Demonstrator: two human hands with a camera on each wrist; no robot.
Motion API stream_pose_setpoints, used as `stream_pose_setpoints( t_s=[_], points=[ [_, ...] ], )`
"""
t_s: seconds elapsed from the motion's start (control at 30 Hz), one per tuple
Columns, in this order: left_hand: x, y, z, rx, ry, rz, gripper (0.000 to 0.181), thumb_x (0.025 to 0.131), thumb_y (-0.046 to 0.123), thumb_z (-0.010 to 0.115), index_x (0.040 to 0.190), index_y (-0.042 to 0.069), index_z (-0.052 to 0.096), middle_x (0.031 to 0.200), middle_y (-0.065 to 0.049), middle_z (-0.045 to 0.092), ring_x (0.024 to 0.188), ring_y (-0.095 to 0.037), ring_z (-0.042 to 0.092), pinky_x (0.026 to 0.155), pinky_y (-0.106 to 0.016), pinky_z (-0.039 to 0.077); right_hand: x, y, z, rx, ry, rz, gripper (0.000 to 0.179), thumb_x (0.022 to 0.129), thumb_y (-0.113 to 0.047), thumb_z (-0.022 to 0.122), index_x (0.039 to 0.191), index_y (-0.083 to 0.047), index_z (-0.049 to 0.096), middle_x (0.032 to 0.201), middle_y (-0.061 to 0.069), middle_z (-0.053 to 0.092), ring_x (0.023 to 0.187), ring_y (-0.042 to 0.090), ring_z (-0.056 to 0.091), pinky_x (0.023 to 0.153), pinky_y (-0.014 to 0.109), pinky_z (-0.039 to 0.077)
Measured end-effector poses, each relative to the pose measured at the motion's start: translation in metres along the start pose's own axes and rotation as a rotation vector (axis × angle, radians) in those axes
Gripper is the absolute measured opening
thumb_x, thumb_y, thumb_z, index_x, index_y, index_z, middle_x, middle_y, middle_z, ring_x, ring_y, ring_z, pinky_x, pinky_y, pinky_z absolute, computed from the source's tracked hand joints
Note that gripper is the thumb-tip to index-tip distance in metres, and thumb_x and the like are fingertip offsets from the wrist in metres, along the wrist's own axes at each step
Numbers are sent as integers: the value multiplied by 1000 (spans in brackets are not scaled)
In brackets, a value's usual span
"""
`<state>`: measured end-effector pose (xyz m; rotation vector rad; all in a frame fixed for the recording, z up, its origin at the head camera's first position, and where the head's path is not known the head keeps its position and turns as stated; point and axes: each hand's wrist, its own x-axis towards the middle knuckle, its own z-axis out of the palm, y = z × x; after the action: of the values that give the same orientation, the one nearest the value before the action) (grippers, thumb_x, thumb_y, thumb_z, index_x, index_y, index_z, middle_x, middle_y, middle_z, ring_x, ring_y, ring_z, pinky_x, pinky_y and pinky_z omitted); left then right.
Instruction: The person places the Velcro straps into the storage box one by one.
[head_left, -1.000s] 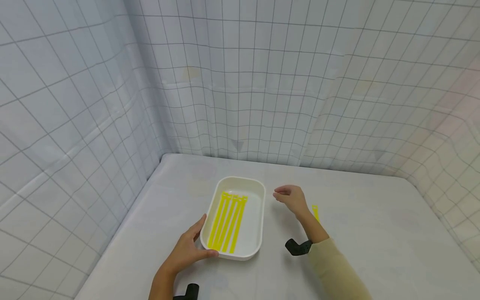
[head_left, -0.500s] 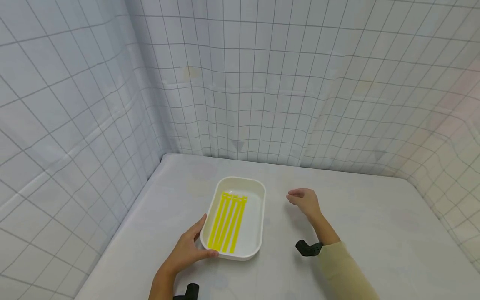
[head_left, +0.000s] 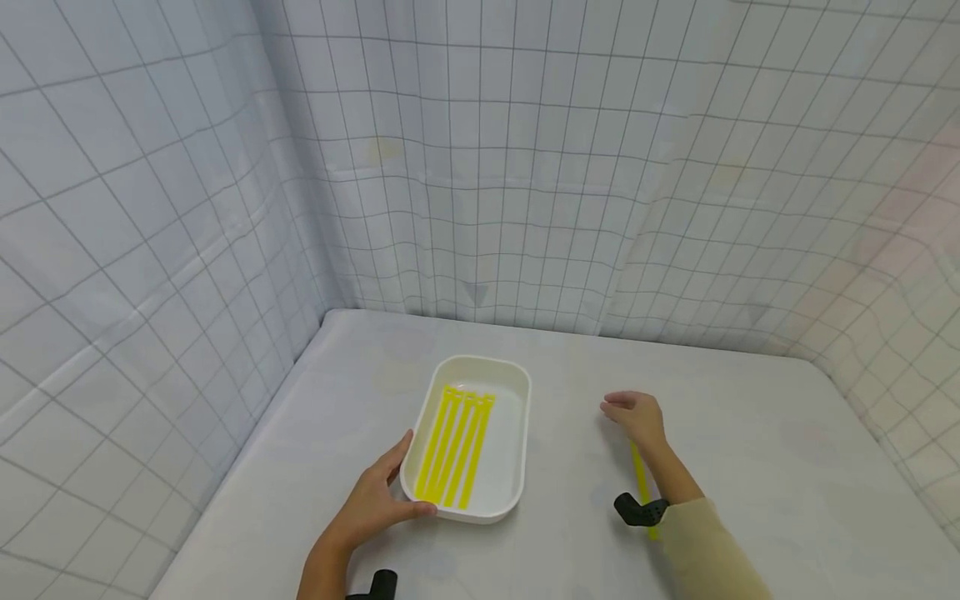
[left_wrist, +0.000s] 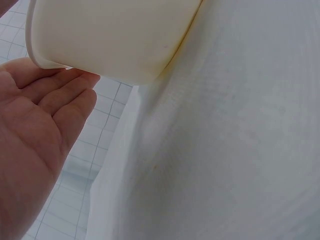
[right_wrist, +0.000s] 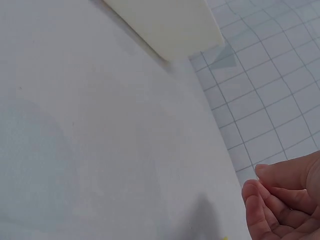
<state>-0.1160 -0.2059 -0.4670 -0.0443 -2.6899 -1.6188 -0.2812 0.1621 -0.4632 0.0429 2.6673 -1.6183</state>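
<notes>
A white rectangular tray (head_left: 527, 433) holds several long, flat yellow sticks (head_left: 477, 452), each with a small notched far end. My left hand (head_left: 371, 500) touches the tray's near left corner, thumb on the near rim, fingers along the left side; in the left wrist view those fingers look nearly straight beneath the rim. To the right of the tray, my right hand (head_left: 636, 417) is above the table with loosely curled fingers, holding nothing visible. Below that hand and forearm lies another yellow stick (head_left: 641, 471), partly hidden; only a yellow speck (right_wrist: 225, 238) shows in the right wrist view.
A white cloth covers the table (head_left: 750, 467). Grid-patterned curtains (head_left: 480, 183) enclose the back and both sides. Dark wrist-camera mounts (head_left: 640, 510) project from both wrists.
My right hand has moved rightward and slightly nearer, over the loose yellow stick, which now shows left of the forearm. My left hand and the tray have stayed put.
</notes>
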Motion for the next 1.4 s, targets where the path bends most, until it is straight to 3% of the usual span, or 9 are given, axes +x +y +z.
stream_pose_setpoints(
  t_s=[0.27,0.6,0.97,1.2,1.4],
  points=[
    [1,2,0,7,2,-17,113,54,35,88,144,5,26,148,-8,25,134,-22,25,105,-36,29,3,10,-12,-56,65,14,26,85,-12,65,102,8,65,94,18,66,78,23,62,63,21,51],
    [0,1,1,6,-2,-13,112,55,34,88,144,6,27,148,-8,26,134,-22,25,104,-35,30,3,23,-21,-105,172,100,32,85,-11,63,108,11,61,97,23,64,85,32,60,72,35,53],
    [0,2,1,5,5,-6,111,56,35,88,144,4,27,147,-10,26,133,-24,26,104,-36,30,6,31,-19,-143,196,108,32,81,-8,67,104,13,60,94,25,63,85,34,59,73,38,52],
    [-1,2,-1,-14,-10,1,109,58,31,87,144,4,26,148,-10,25,134,-24,24,105,-36,30,9,30,-14,-173,140,107,39,77,-6,70,108,13,57,101,26,61,89,35,58,78,42,51],
    [0,3,-1,-29,-16,6,107,59,27,87,144,5,26,148,-10,25,134,-24,24,104,-36,30,12,28,-14,-246,110,110,35,76,-3,71,104,14,58,97,26,61,88,36,59,77,44,51]
  ],
)
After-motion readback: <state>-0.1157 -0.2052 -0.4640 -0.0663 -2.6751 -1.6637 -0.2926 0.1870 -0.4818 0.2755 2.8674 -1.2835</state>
